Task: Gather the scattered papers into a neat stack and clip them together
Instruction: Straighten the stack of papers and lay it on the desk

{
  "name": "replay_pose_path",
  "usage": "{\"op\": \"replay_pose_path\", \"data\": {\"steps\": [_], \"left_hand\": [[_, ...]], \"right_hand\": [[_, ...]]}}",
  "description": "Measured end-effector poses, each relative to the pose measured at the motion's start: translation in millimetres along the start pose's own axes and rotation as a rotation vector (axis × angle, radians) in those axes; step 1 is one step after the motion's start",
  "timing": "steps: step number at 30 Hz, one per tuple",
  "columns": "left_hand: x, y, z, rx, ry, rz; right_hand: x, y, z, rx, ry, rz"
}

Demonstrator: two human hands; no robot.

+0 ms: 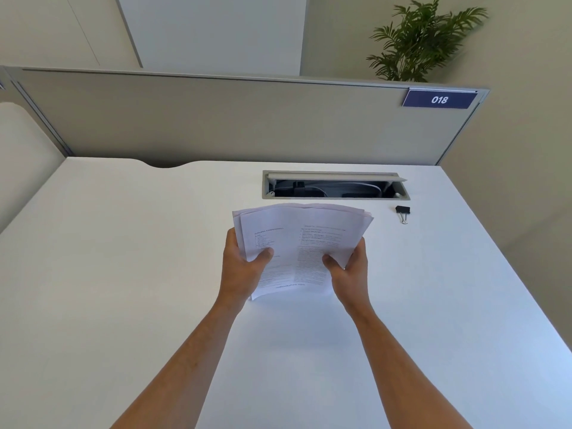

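A bundle of printed white papers [297, 243] stands tilted above the white desk [123, 274], its lower edge near the desk top and its upper edges uneven. My left hand [244, 267] grips the bundle's left side, thumb on the front sheet. My right hand [349, 267] grips the right side the same way. A black binder clip [402, 212] lies on the desk to the right of the papers, apart from both hands.
An open cable hatch [335, 185] is cut into the desk just behind the papers. A grey partition [216, 119] with a blue "018" label [439, 99] closes off the back edge. A potted plant [424, 41] stands beyond it.
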State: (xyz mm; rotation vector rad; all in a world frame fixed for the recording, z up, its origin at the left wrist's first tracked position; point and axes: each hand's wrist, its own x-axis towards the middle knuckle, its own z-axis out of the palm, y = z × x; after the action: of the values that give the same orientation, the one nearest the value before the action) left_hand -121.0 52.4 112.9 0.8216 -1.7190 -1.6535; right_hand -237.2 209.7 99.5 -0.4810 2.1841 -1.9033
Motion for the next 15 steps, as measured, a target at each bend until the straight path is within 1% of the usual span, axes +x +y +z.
{"op": "replay_pose_path", "data": {"steps": [11,13,15], "left_hand": [[-2.3,3.2,2.8,-0.029,-0.033,-0.036],[-1.9,5.6,2.7,-0.075,-0.035,-0.042],[-1.3,8.0,2.5,-0.176,-0.022,-0.057]], "right_hand": [[5.7,4.2,-2.1,0.035,-0.017,-0.025],[4.8,10.5,-5.9,0.064,-0.010,-0.011],[2.2,22.6,-10.4,0.096,0.013,0.042]]}}
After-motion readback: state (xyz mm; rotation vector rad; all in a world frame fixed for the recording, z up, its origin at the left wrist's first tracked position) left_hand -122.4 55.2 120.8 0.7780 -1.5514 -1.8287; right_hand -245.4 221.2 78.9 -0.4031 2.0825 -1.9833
